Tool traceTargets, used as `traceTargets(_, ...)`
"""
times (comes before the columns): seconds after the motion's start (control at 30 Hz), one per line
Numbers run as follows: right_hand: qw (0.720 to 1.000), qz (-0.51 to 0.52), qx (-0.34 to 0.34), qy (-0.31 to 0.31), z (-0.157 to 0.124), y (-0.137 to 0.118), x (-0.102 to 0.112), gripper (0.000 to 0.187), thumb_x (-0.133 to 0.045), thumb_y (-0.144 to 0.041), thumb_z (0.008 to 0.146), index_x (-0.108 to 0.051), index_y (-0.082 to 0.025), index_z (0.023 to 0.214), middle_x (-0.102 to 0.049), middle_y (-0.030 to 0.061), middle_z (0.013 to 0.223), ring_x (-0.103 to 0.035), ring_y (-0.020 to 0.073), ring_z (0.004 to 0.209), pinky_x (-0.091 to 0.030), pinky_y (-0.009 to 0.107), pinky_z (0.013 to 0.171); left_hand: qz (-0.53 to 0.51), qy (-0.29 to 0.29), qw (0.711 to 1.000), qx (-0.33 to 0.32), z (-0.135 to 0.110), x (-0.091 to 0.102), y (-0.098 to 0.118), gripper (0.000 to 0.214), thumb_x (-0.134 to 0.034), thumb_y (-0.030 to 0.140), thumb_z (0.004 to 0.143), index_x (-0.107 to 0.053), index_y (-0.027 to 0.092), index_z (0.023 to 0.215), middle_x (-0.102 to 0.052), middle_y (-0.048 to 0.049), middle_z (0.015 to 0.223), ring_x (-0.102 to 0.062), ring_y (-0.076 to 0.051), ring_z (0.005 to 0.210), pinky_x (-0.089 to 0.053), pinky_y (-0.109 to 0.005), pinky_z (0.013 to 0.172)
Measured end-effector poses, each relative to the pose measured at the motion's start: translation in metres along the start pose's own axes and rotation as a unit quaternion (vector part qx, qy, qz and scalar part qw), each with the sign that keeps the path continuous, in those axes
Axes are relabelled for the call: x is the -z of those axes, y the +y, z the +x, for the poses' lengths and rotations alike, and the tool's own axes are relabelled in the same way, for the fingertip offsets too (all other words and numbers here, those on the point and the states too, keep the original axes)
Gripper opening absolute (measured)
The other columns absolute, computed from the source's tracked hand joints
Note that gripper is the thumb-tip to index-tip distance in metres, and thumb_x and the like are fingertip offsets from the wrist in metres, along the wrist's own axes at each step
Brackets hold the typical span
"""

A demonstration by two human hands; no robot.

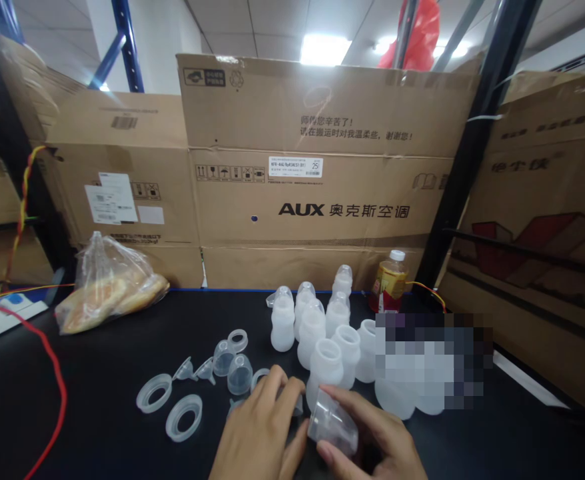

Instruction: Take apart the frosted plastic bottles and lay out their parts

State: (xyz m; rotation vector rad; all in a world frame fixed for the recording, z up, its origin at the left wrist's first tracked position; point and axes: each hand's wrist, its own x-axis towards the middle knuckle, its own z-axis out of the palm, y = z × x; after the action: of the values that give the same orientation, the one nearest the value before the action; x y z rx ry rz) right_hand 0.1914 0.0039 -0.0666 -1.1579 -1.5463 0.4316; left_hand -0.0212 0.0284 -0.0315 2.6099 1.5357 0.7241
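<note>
My right hand point(372, 433) pinches a clear dome-shaped bottle cap point(333, 427), tilted on its side, between thumb and fingers. Beside it, my left hand point(265, 427) reaches over some clear parts with bent fingers, the thumb apart from them and close to the cap's rim. Its fingertips partly hide a clear piece point(296, 404) and a ring point(260, 377). Just beyond my hands stands a group of white baby bottles point(326, 360), several open-necked and others topped with clear caps. Left of them lie screw rings point(184, 418), clear domes point(240, 375) and small funnel-shaped nipples point(205, 371).
A drink bottle point(390, 280) stands at the back right. Bread in a plastic bag point(110, 290) lies at the back left. A red cable point(55, 373) and a power strip point(10, 313) are at the left. Cardboard boxes point(322, 233) wall off the black table's back.
</note>
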Motion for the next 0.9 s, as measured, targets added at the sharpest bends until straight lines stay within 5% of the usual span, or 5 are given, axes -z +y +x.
traceTargets(0.23,0.997,0.039,0.001,-0.073,0.009,-0.002,0.004,0.048,-0.093,-0.040,0.084,-0.084,-0.030,0.129,-0.088,0.0084,0.113,-0.087,0.0268,0.092,-0.069,0.029,0.087,-0.014,0.041,0.999,-0.004,-0.002,-0.004,-0.002,0.063,-0.066,0.006,0.083,-0.061,0.034,0.139,-0.068,-0.0064,0.129,-0.079,-0.022,0.088,-0.063,-0.032,0.075)
traceTargets(0.43,0.996,0.040,-0.013,-0.077,0.012,-0.008,0.003,0.044,-0.090,-0.042,0.087,-0.085,-0.027,0.127,-0.089,0.0074,0.105,-0.085,0.0230,0.077,-0.070,0.029,0.084,-0.183,0.105,0.977,-0.015,-0.004,0.003,-0.001,0.042,-0.064,0.008,0.082,-0.067,0.033,0.116,-0.061,-0.0054,0.131,-0.075,-0.021,0.094,-0.062,-0.031,0.076)
traceTargets(0.67,0.996,0.036,0.042,-0.071,0.008,0.005,0.005,0.049,-0.091,-0.046,0.086,-0.082,-0.035,0.133,-0.087,0.0071,0.121,-0.086,0.0273,0.102,-0.068,0.027,0.088,-0.373,0.050,0.926,-0.020,-0.005,0.016,0.000,0.033,-0.073,0.017,0.084,-0.076,0.035,0.111,-0.064,-0.0031,0.127,-0.070,-0.020,0.105,-0.059,-0.029,0.091)
traceTargets(0.9,0.992,0.033,0.085,-0.085,0.010,-0.001,0.010,0.052,-0.088,-0.048,0.091,-0.076,-0.039,0.140,-0.085,0.0029,0.129,-0.084,0.0247,0.112,-0.063,0.022,0.095,-0.380,0.001,0.923,-0.051,-0.002,0.018,-0.005,0.011,-0.074,0.033,0.094,-0.081,0.030,0.102,-0.064,-0.0078,0.127,-0.066,-0.027,0.122,-0.055,-0.040,0.108)
